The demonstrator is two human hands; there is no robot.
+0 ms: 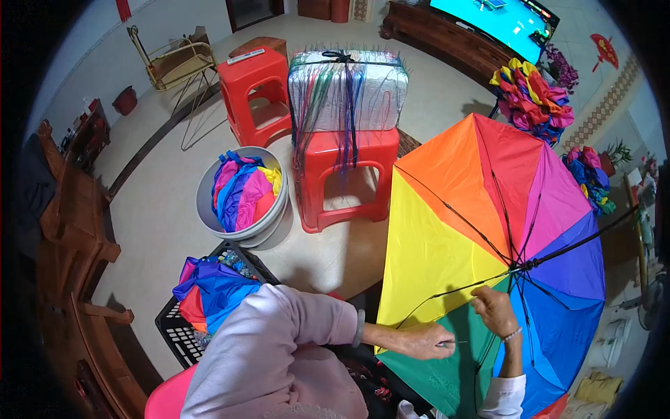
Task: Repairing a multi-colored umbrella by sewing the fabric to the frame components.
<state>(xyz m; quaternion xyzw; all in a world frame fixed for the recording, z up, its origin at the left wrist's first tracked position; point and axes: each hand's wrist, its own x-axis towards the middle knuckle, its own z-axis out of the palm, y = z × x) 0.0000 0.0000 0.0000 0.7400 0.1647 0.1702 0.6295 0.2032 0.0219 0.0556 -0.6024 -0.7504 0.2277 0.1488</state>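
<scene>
An opened rainbow umbrella (436,241) lies with its inside toward me, its black ribs and shaft showing. The shaft (586,237) points to the upper right. Over the yellow and green panels, my left hand (419,341) is closed on a small, thin metal tool, whose kind I cannot make out. My right hand (494,311) hovers by the green panel, just below the hub (518,267). Its fingers are curled together, and whatever they pinch is too small to see.
Ahead, a red stool (314,188) bears a pale block (380,91) hung with coloured threads. A white bucket (279,213) and a black crate (171,328) hold folded bright cloth. More bundled cloth (534,101) stands at the right, near a lit television (499,24). Wooden furniture (84,237) lines the left.
</scene>
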